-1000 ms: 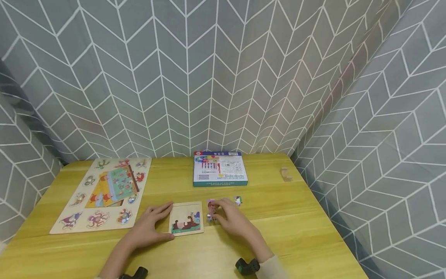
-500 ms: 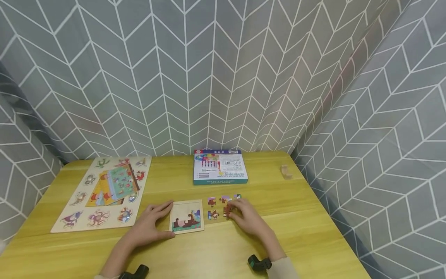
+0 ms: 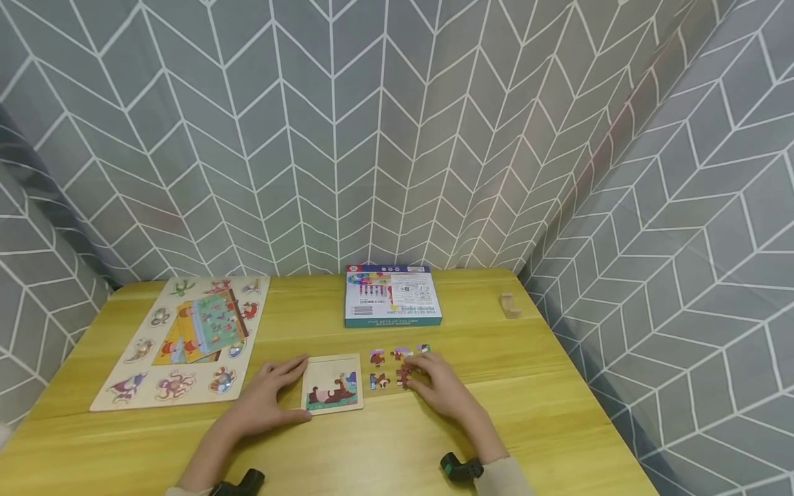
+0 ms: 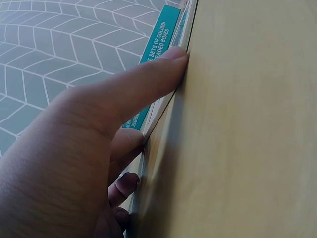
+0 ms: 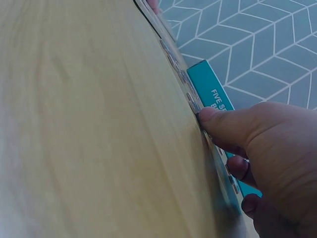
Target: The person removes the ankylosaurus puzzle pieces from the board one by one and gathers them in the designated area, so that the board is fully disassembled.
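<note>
A small square wooden puzzle tray (image 3: 331, 384) lies on the table, its lower part filled with pieces showing a brown animal on green. My left hand (image 3: 263, 399) holds it by the left side, thumb at the near corner and index finger at the far corner. In the left wrist view the thumb of the left hand (image 4: 99, 114) touches its near edge. Right of the tray, several loose jigsaw pieces (image 3: 380, 381) lie in two rows. My right hand (image 3: 443, 389) pinches a brown jigsaw piece (image 3: 403, 376) in the near row, fingers partly covering the pieces behind.
A flat box (image 3: 392, 297) lies at the back middle. On the left, a wooden board (image 3: 118, 365) with sea-animal pictures bears stacked picture puzzles (image 3: 214, 324). A small wooden stand (image 3: 510, 306) is at the back right. A patterned curtain (image 3: 335, 138) borders the table.
My right hand has moved right from the left end of the loose pieces to a brown piece in the near row, uncovering the others. My left hand stays on the tray.
</note>
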A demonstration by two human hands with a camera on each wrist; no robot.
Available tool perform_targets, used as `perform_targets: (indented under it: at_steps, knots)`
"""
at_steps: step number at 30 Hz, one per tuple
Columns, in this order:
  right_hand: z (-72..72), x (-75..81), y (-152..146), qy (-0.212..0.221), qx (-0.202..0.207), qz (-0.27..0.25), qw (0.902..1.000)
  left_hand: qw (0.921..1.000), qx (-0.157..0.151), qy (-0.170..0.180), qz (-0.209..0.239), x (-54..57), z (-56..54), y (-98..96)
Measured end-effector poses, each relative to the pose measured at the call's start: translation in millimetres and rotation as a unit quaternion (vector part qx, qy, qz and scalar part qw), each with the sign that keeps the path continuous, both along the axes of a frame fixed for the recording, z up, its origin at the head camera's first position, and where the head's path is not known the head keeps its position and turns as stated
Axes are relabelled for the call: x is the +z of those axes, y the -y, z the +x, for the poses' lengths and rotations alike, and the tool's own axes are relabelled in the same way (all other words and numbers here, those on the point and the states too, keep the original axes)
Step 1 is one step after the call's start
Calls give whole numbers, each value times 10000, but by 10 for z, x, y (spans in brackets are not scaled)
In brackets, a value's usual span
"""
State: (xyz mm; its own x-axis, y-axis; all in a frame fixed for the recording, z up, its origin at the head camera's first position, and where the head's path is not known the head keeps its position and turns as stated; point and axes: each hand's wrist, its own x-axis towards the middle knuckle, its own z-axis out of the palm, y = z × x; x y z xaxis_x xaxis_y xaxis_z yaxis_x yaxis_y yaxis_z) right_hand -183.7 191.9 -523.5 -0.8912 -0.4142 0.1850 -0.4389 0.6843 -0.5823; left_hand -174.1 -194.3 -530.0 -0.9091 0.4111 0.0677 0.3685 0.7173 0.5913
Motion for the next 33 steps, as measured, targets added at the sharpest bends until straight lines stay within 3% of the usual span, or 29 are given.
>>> perform_targets:
  at_steps: [11, 17, 25, 33]
  knots:
    - [-2, 38, 93, 70, 28, -69, 9999, 10000, -5, 28, -16, 10, 30, 16]
    - [-46, 122, 359, 46, 282, -28, 9996, 10000, -9, 15, 7, -12, 7, 7]
    - [-145, 91, 799, 245, 605, 354, 9972, 10000, -42, -3, 16, -45, 0, -10]
    - [-164, 59, 956, 157, 706, 706, 9949, 10000, 31, -43, 41, -50, -4, 1]
